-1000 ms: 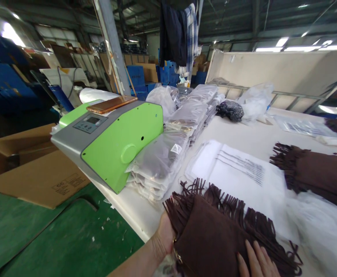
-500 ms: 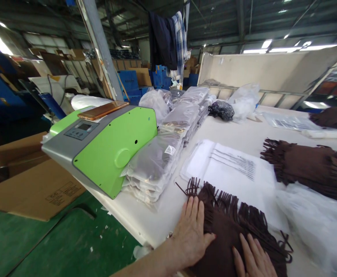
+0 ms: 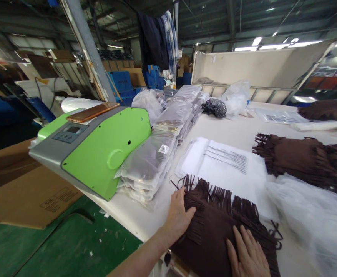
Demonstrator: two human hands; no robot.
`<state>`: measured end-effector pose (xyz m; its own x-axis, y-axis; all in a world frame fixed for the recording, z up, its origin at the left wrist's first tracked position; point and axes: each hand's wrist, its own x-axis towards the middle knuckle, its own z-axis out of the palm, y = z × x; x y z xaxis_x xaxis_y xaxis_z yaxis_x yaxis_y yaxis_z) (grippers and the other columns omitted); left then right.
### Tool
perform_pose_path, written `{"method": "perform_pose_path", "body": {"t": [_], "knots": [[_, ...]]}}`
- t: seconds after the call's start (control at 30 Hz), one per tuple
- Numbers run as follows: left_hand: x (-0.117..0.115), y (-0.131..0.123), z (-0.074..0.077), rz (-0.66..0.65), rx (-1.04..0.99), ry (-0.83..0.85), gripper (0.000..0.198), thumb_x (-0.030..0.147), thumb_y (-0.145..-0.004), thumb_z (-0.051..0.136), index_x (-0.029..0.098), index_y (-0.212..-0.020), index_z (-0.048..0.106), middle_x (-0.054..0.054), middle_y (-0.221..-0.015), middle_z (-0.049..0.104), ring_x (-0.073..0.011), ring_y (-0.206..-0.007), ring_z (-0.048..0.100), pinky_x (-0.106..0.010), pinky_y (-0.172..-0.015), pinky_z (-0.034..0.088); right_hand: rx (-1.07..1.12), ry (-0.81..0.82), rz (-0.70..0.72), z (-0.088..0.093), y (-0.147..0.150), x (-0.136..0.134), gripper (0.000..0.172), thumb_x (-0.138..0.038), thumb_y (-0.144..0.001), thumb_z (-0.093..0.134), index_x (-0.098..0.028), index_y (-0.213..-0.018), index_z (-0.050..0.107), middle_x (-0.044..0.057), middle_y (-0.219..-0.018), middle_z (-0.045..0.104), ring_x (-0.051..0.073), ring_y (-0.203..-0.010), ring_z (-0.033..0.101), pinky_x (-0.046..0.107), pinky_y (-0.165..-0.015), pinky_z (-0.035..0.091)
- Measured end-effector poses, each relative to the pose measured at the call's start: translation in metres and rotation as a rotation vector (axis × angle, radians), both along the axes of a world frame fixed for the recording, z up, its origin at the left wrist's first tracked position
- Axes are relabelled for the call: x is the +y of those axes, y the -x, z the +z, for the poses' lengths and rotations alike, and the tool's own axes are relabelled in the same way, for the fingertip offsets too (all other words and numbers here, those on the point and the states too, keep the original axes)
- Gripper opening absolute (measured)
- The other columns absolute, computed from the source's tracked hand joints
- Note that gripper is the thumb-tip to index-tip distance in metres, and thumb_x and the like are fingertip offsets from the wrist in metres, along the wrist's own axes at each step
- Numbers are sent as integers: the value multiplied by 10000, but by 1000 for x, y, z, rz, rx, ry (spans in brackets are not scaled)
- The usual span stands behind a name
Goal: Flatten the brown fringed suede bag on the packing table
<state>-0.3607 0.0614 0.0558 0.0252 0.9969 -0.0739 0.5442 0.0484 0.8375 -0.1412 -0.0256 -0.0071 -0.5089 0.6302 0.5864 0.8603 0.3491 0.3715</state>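
Note:
A dark brown fringed cloth (image 3: 217,227) lies folded on the white table (image 3: 145,221) near its front edge. My left hand (image 3: 179,215) rests flat on the cloth's left side, fingers stretched toward the fringe. My right hand (image 3: 247,256) lies flat on the cloth's lower right part, fingers spread. Neither hand grips anything. Just beyond the cloth lies a stack of flat clear plastic bags (image 3: 223,167) with printed lines.
A green and grey machine (image 3: 96,148) stands at the table's left edge with a phone (image 3: 92,112) on top. Bagged garments (image 3: 153,161) are piled beside it. More brown fringed cloths (image 3: 303,159) and loose plastic (image 3: 312,219) lie to the right. Cardboard boxes (image 3: 21,192) sit on the green floor.
My left hand came out from under the cloth's edge and now lies flat on top of it. The cloth was pressed down flatter. The view shifted slightly to the right.

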Motion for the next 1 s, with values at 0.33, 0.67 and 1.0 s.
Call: {"method": "perform_pose_path", "body": {"t": [0.33,0.67,1.0], "knots": [[10,-8,0,33,93,-13,460,194,-649,650,143,-1074,481,-77,-1026,529,-235,-1003,455,-394,-931,385,1,58,-75,-3,2,-4,289,-145,-836,364,-137,-891,648,214,-1108,588,399,-1326,201,493,-859,387],[9,-8,2,-17,124,-41,426,181,-656,658,133,-1060,530,-55,-932,546,-215,-960,475,-350,-898,397,44,82,-111,-11,1,-6,323,-188,-856,344,-152,-899,663,197,-1139,578,380,-1333,196,497,-886,377],[-6,-18,2,-309,222,-155,410,147,-769,498,189,-1177,502,-70,-1078,612,-253,-1023,463,-470,-924,290,289,155,-273,-46,1,-6,437,-377,-887,317,-137,-1135,585,147,-1211,558,308,-1250,376,474,-965,359]]}}
